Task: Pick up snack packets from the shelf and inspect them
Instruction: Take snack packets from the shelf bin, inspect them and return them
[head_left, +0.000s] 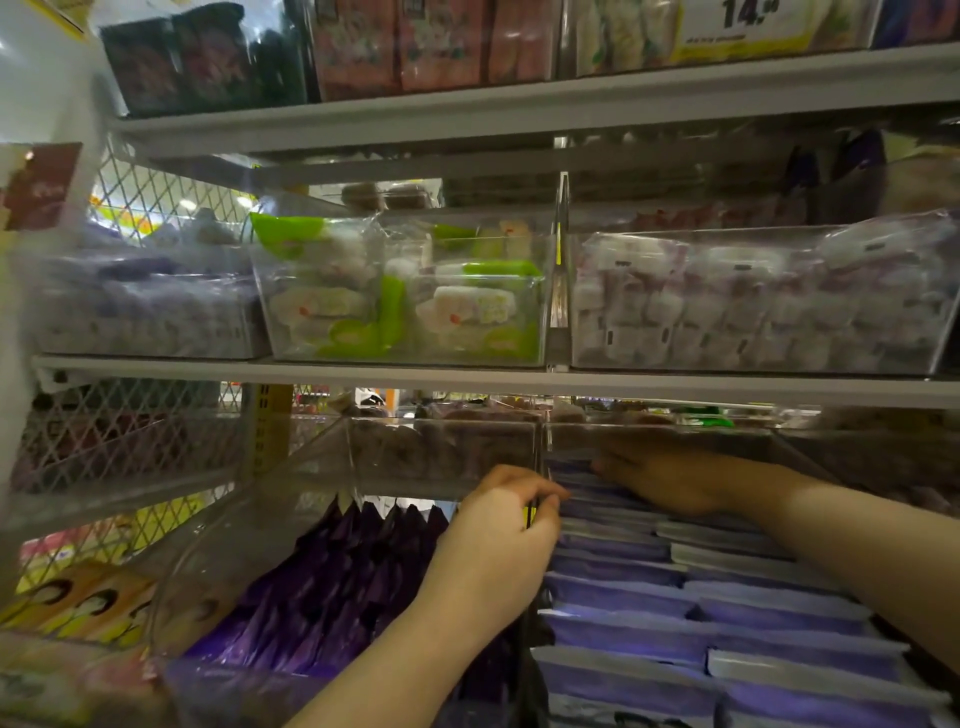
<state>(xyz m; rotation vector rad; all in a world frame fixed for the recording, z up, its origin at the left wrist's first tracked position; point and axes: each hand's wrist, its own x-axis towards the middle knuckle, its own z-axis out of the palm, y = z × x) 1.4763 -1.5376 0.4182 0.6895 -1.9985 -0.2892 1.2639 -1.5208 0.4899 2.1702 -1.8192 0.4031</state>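
Barely begun: no packet is lifted. The right hand (670, 480) lies flat on the lilac packets (675, 597), far back under the shelf board (467, 376), while the left hand (498, 540) grips the clear divider (546, 447). Picking and inspecting remain.

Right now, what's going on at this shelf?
A person is reaching with both hands into the clear bins on the lower shelf. The right hand lies flat on the light purple packets, far back under the shelf above. The left hand is curled at the divider between that bin and the dark purple packets; whether it grips a packet is unclear. No packet is lifted out yet.
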